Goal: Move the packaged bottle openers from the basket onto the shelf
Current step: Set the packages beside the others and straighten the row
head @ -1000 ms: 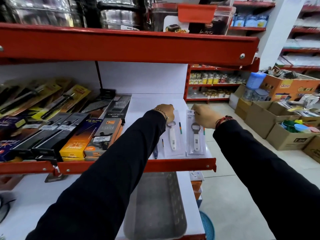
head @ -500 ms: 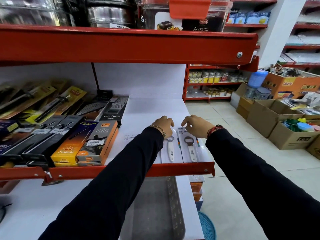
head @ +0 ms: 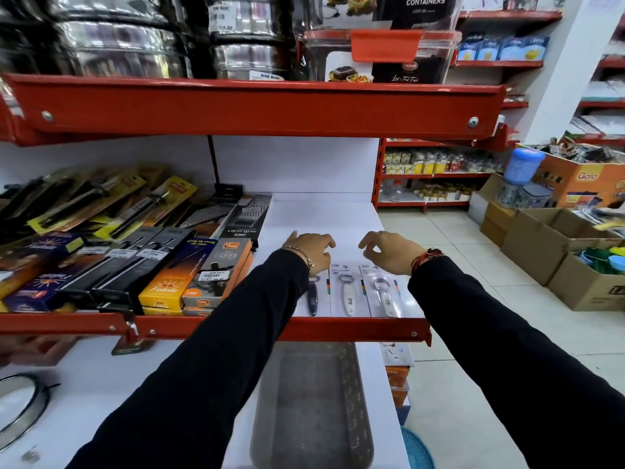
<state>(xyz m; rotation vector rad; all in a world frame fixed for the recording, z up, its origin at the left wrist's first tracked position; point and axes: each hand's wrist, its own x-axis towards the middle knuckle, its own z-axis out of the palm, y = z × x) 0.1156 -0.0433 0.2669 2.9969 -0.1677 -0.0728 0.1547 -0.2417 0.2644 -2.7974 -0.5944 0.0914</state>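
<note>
Far left on the shelf (head: 304,218), the boxed lighters (head: 216,279) and graters sit packed as before, nothing touched there. Next along, a dark-handled packaged bottle opener (head: 312,296) now shows at the front edge, partly behind my left sleeve; half a second ago my arm hid it. My left hand (head: 313,250) has come up off the packs, fingers loosely spread and curled, holding nothing, hovering just past the top of the dark opener's card. Beside it lies the white-handled opener (head: 348,294), flat, straight, its foot near the red lip of the shelf. Then the third pack (head: 385,297), clear-fronted with a pale handle, flat just beside the second, edges close or touching, I can't tell which. My right hand (head: 392,252) has lifted too, empty, fingers bent and apart, above the top of that third pack rather than pressing on it as before. Below, on the lower shelf, the grey basket (head: 355,418) looks empty.
</note>
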